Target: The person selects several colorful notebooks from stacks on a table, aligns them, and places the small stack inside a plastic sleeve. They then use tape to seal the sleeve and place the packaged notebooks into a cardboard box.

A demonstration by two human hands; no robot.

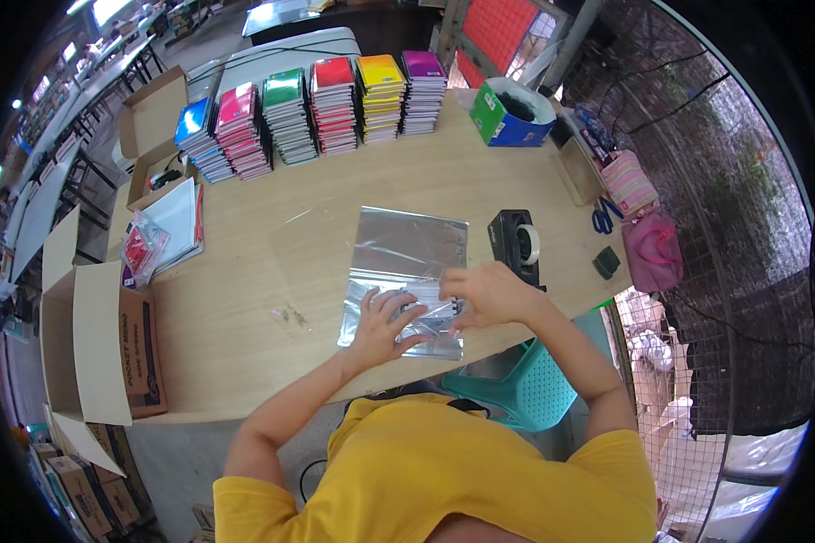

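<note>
I'm watching through one wide fisheye, worn on the head as the left of a pair, looking steeply down and forward over the yellow shirt (pixel 480 471) at bottom centre. The tabletop (pixel 244 235) fills mid-frame, its edges bowed, with the fingers (pixel 411 344) close, near centre. Far tables (pixel 27 213) recede upper left; black rounds off the corners.
</note>
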